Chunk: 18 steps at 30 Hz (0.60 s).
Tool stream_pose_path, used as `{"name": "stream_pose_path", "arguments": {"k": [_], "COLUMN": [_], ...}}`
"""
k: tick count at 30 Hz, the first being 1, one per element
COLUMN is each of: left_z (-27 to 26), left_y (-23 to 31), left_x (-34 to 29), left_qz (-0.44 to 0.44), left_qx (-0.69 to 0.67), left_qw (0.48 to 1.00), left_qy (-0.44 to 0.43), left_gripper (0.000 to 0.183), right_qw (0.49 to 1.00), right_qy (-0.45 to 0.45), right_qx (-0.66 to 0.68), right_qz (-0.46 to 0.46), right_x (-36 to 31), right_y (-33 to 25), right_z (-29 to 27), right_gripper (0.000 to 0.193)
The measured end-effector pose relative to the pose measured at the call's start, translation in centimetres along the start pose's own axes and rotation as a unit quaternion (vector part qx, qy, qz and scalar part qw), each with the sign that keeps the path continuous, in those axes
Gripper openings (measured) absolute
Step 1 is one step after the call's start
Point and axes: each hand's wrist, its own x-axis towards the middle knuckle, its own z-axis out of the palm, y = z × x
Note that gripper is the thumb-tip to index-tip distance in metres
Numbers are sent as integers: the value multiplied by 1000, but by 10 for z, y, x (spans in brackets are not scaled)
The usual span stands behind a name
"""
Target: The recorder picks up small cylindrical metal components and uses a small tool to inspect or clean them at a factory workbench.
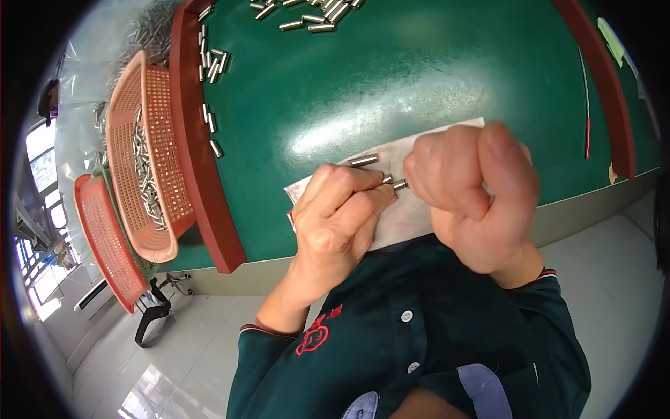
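My left hand [335, 216] is closed in a pinch over a pale cloth [408, 227] at the table's near edge. Two short shiny metal pins stick out at its fingertips, one of them a metal pin [399, 184] pointing toward the other hand. Just beyond those fingers, a loose metal pin [363, 160] lies on the cloth. My right hand [474, 195] is curled into a fist, raised above the cloth's right part and close to the left fingertips. Whatever it may hold is hidden inside the fingers.
More metal pins [324, 15] lie in a heap at the green table's far side. Others line the red left rail [202, 153]. Outside it stand an orange basket [157, 241] of pins and a red basket [105, 237]. A thin red-handled tool [587, 133] lies near the right rail [607, 84].
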Motion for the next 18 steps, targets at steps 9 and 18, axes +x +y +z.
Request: {"name": "stream_pose_path", "arguments": {"k": [9,18], "left_z": [-1,5], "left_y": [5,20], "left_x": [3,-2], "left_qz": [-2,38], "left_qx": [-20,146], "left_qw": [1000,988], "left_qy": [3,39], "left_gripper": [16,18], "right_qw": [995,996], "right_qy": [-35,45], "right_qx": [-40,69], "right_qz": [-84,-33], "right_x": [0,7], "right_y": [5,4], "right_z": [13,-4], "right_gripper": [40,42]}}
